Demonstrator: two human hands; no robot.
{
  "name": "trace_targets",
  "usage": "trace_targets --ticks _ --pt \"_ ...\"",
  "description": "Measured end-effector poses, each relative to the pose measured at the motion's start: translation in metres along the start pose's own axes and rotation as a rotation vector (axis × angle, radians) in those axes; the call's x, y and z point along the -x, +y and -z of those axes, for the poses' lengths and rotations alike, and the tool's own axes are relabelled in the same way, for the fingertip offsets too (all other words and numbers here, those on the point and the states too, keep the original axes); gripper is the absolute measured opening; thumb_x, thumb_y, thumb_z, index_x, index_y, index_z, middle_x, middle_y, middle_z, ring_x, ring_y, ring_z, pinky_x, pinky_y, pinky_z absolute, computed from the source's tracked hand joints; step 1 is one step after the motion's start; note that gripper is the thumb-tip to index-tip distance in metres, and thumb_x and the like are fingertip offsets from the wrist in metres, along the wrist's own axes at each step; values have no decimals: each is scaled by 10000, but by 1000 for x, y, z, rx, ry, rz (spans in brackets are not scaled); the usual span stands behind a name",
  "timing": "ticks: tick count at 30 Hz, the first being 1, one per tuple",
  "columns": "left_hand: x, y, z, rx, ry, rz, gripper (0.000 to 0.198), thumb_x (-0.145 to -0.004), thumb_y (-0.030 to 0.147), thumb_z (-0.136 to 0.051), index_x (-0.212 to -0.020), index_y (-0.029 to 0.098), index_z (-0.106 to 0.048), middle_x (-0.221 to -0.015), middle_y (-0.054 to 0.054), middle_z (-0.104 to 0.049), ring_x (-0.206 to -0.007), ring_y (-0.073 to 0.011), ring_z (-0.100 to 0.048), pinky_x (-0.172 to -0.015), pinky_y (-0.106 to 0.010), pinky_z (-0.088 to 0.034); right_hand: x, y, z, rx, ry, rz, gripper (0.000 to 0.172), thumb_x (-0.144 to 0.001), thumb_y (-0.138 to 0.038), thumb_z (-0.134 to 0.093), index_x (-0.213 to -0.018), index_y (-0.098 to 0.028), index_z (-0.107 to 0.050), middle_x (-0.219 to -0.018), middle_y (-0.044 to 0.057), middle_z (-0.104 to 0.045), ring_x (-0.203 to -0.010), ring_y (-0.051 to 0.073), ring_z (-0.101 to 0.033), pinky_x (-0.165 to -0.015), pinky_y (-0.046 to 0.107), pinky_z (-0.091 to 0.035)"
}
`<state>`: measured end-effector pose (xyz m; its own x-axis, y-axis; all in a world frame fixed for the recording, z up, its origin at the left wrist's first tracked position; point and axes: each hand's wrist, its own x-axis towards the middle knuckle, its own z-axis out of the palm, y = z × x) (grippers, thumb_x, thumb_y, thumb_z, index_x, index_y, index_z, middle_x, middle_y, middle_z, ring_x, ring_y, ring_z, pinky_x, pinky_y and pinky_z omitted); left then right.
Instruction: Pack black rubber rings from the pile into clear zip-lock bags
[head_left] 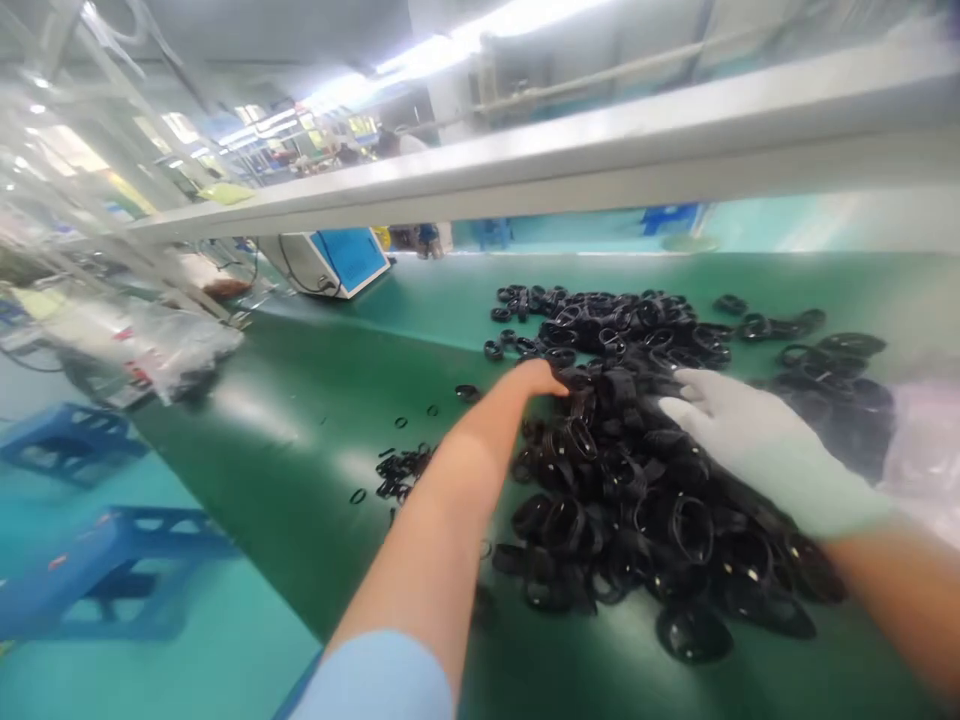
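Note:
A large heap of glossy black ring-shaped parts point(622, 480) lies on the green table point(300, 380). My bare left hand point(541, 378) reaches to the heap's upper left part, its fingertips down among the pieces and mostly hidden. On the right, my right hand point(739, 430) wears a whitish glove and rests against the heap's right side, thumb and fingers apart, with nothing visible held in it. Left of my left forearm is a small cluster of thinner black rings point(401, 470), with a few loose rings around it.
A blue and white box point(349, 262) stands at the table's far edge. A white shelf beam point(525, 165) crosses above the table. Blue stools point(112, 570) stand on the floor at left. Clear plastic bags point(176, 345) lie at the far left, and pinkish plastic point(926, 450) at the right.

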<state>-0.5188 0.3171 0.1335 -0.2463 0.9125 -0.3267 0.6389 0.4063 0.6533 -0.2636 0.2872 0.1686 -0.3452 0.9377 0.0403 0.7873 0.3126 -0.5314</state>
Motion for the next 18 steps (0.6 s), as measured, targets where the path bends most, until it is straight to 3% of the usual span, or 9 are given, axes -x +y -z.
trace_targets --ticks 2,4,6,7,11,13,15,18 --pt "29 -11 29 -99 -27 26 224 -442 277 -747 -563 167 -594 -771 -57 -651 -916 -260 -566 -852 -328 -381 52 -22 -17 -7 -49 114 461 -783 -458 -435 -1182 -239 -506 -1166 84 -566 -1047 289 -518 -907 463 -388" --pt "78 -32 48 -183 -44 27 197 -466 290 -730 -564 189 -592 -738 -36 -640 -873 -241 -566 -827 -322 -386 107 -44 -46 -31 -201 342 373 -786 -418 -441 -1111 -277 -558 -1108 55 -603 -1005 262 -538 -890 430 -413" --pt "143 -60 48 -248 -70 39 176 -479 309 -718 -568 219 -595 -696 -24 -628 -804 -230 -568 -782 -331 -401 148 -63 -79 -4 -363 540 299 -778 -329 -472 -1048 -283 -592 -1049 41 -628 -1000 252 -537 -935 438 -375" --pt "178 -76 39 -273 -85 49 182 -479 322 -716 -597 234 -608 -706 -27 -628 -788 -236 -566 -763 -344 -408 161 -71 -96 30 -377 600 293 -765 -289 -486 -1034 -270 -601 -1029 44 -636 -1016 258 -528 -970 459 -332" --pt "298 -146 -24 -494 -198 38 630 -418 411 -741 -1014 275 -589 -1048 -98 -589 -973 -339 -501 -801 -464 -397 163 -92 -145 310 -343 627 450 -715 -209 -543 -1165 -212 -524 -1151 94 -567 -1141 299 -418 -1030 523 -181" --pt "334 -176 -53 -523 -205 73 624 -505 276 -700 -1108 288 -541 -1203 -105 -518 -1083 -354 -447 -874 -499 -356 152 -99 -160 464 -354 611 516 -694 -132 -534 -1204 -203 -491 -1108 113 -583 -1095 306 -445 -1001 533 -205" --pt "352 -200 -66 -478 -167 58 496 -620 156 -568 -1091 313 -549 -1235 -77 -504 -1135 -314 -427 -919 -478 -338 144 -107 -171 550 -368 593 516 -694 -56 -482 -1194 -181 -500 -1055 125 -602 -1039 301 -479 -957 517 -263" --pt "347 -223 -53 -276 -34 43 406 -679 95 -424 -963 335 -586 -1146 -42 -561 -1053 -232 -503 -885 -402 -397 136 -124 -176 542 -408 553 413 -700 -7 -427 -1049 -150 -595 -986 135 -626 -992 295 -507 -896 490 -321"
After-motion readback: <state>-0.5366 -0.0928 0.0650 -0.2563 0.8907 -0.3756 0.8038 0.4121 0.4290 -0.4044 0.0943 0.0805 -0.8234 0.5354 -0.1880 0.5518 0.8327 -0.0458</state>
